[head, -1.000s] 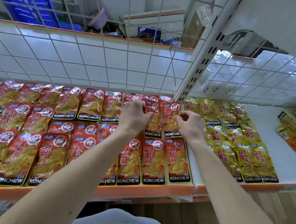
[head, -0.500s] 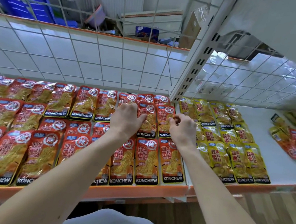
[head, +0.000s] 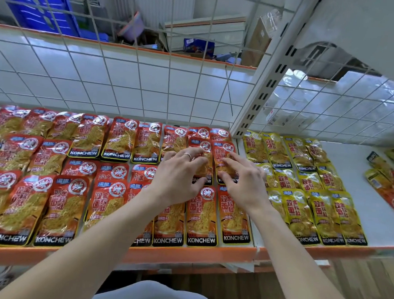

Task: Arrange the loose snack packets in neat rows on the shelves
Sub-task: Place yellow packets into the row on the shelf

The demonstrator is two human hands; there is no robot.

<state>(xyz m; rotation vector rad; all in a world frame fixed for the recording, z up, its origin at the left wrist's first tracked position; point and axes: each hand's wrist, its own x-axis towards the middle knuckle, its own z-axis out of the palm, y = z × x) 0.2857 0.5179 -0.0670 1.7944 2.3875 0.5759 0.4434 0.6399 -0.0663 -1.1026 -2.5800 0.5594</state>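
Reaching over the shelf (head: pixel 356 184), you have both hands on the red packets (head: pixel 119 141), at the right end of their middle row. Your left hand (head: pixel 177 178) lies low with its fingers spread and relaxed, pressing on one packet of the end pair (head: pixel 224 149). A ring (head: pixel 187 155) sits on one finger. Your right hand (head: pixel 242 183) is just beside it, fingers also spread and only slightly bent. Its fingertips touch the neighbouring packet and its thumb lies near that packet's lower edge. Neither hand grasps anything.

The red packets fill the left section in overlapping rows, each row's bottom lying over the tops of the row in front. Each one carries KONCHEW in white on a black strip at the bottom. Above that are large Chinese characters, 双面 among them, and a round white stamp near the top. A small blue tag sits in the corner, too small to read.

Right of the white slotted post (head: pixel 265 88), the yellow packets (head: pixel 322 216) lie in rows of four with the same KONCHEW strip and the same 双面 lettering. Well apart from them, at the far right of the shelf, a few loose packets (head: pixel 384 183), red and yellow, lie askew and blurred.

A white wire grid (head: pixel 126 79) backs the shelf. Beyond it stand a blue crate (head: pixel 33 4) and a cardboard box (head: pixel 259 44).
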